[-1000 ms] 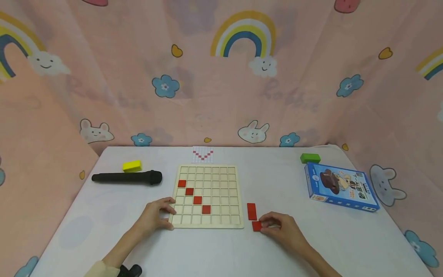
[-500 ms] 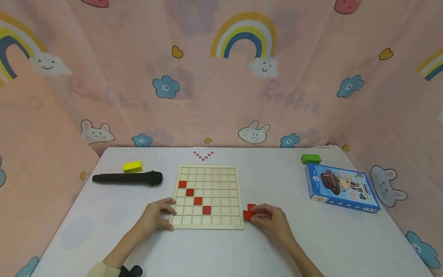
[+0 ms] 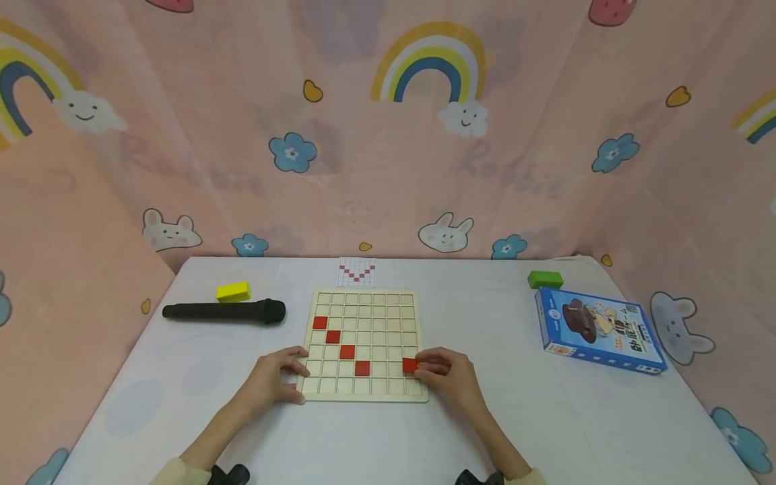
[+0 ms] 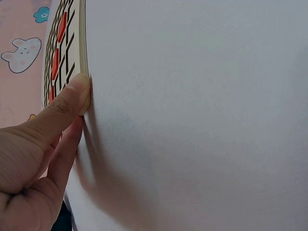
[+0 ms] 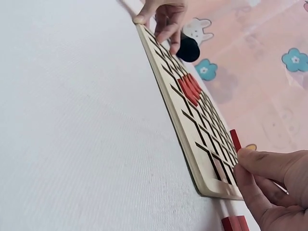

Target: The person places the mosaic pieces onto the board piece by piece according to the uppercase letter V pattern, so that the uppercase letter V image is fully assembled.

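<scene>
Blue box (image 3: 599,329), lying flat at the right of the table: printed characters beside a cartoon figure in a dark hat, too small to read. Small paper card (image 3: 356,271) beyond the wooden grid board (image 3: 364,296): red V-shaped pattern on a squared grid, without lettering. No other legible text, numbers or brands.

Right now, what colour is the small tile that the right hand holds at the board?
Red. The tile shows best in the head view.
</scene>
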`<act>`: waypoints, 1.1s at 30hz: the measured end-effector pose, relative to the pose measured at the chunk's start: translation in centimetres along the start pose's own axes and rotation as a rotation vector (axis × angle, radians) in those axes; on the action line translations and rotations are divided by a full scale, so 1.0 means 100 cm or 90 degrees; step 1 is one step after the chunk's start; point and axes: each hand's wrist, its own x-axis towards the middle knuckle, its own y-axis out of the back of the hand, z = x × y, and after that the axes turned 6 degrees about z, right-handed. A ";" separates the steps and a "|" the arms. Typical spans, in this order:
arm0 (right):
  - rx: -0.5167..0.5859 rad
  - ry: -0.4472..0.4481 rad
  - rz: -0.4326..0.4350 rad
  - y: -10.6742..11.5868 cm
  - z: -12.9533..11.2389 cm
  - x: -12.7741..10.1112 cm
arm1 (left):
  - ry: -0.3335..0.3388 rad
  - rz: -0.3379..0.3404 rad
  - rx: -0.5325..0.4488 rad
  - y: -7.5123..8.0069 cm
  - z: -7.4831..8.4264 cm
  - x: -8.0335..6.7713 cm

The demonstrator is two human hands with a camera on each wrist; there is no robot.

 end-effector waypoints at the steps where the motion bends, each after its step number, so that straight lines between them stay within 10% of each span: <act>1: -0.005 0.010 0.005 -0.003 0.000 0.000 | 0.000 0.001 0.000 0.000 0.000 0.000; 11: -0.091 0.066 0.045 -0.026 -0.010 0.005 | -0.009 0.003 -0.001 0.001 -0.001 0.000; 33: -0.032 0.103 0.002 -0.052 -0.015 0.019 | -0.004 0.000 -0.013 0.000 -0.003 0.001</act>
